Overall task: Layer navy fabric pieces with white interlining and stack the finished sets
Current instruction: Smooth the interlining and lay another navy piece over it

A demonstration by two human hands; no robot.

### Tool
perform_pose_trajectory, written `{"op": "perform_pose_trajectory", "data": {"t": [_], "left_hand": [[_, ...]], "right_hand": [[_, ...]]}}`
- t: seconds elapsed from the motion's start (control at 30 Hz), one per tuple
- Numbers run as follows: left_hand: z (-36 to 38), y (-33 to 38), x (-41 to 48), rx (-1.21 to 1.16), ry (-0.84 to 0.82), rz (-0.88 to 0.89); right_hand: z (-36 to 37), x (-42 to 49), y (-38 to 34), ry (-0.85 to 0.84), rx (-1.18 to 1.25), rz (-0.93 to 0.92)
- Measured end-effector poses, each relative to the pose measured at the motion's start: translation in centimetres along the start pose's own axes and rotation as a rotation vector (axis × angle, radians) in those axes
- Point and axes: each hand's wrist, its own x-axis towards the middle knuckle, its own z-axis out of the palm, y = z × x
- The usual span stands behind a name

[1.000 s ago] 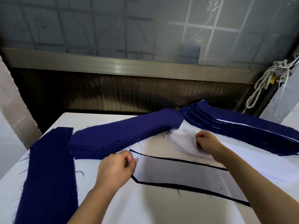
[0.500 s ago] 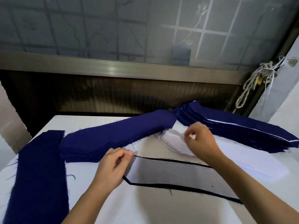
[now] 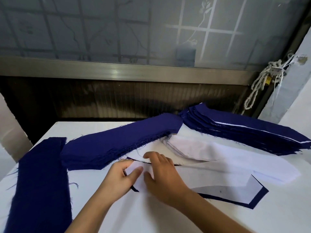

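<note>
My left hand (image 3: 121,179) pinches the near-left corner of the interlining sheet (image 3: 218,175) at centre frame. My right hand (image 3: 162,179) lies flat beside it, fingers spread and pressing the sheet down. The hands are nearly touching. Under the sheet the navy piece (image 3: 255,202) shows only as a dark border at lower right. The navy stack (image 3: 117,145) crowds the sheet's far edge, with the interlining pile (image 3: 193,148) just right of it and the finished sets (image 3: 244,133) at upper right. Bare table (image 3: 168,221) lies along the bottom edge.
</note>
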Motion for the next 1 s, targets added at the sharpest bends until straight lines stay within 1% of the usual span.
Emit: {"op": "perform_pose_trajectory", "data": {"t": [0.03,0.13,0.2,0.3,0.4,0.47,0.57,0.63,0.77,0.83,0.87,0.93,1.0], "left_hand": [[0.0,0.0,-0.1,0.023,0.008,0.005],[-0.3,-0.2,-0.3,-0.006,0.059,0.012],[-0.4,-0.4,-0.2,-0.032,0.121,-0.016],[-0.6,-0.5,-0.1,-0.05,0.191,-0.051],[-0.7,-0.4,-0.2,-0.012,0.247,-0.059],[-0.7,-0.4,-0.2,0.042,0.272,-0.067],[-0.9,-0.6,-0.1,0.093,0.314,-0.086],[-0.9,-0.5,-0.1,0.118,0.335,-0.089],[-0.8,-0.6,-0.2,0.148,0.359,-0.111],[-0.9,-0.7,-0.2,0.147,0.365,-0.13],[-0.9,-0.8,-0.2,0.152,0.368,-0.136],[-0.9,-0.9,-0.2,0.175,0.37,-0.139],[-0.8,-1.0,-0.2,0.21,0.374,-0.141]], "right_hand": [[-0.2,0.2,0.7,-0.03,0.002,0.018],[-1.2,0.3,3.0,-0.069,-0.125,0.059],[-2.3,-0.4,4.6,-0.056,-0.18,0.098],[-4.6,-2.0,7.4,-0.062,-0.332,0.133],[-7.4,-4.1,10.4,-0.072,-0.42,0.219],[-9.2,-6.0,12.2,-0.025,-0.445,0.278],[-11.3,-8.9,14.3,0.101,-0.394,0.344],[-12.2,-10.6,15.1,0.187,-0.317,0.396],[-13.0,-12.5,15.0,0.479,0.012,0.582],[-12.8,-12.8,14.8,0.596,0.163,0.649],[-12.5,-12.8,14.7,0.633,0.203,0.668],[-12.0,-13.1,14.5,0.653,0.22,0.695],[-11.6,-13.2,14.3,0.642,0.152,0.714]]}}
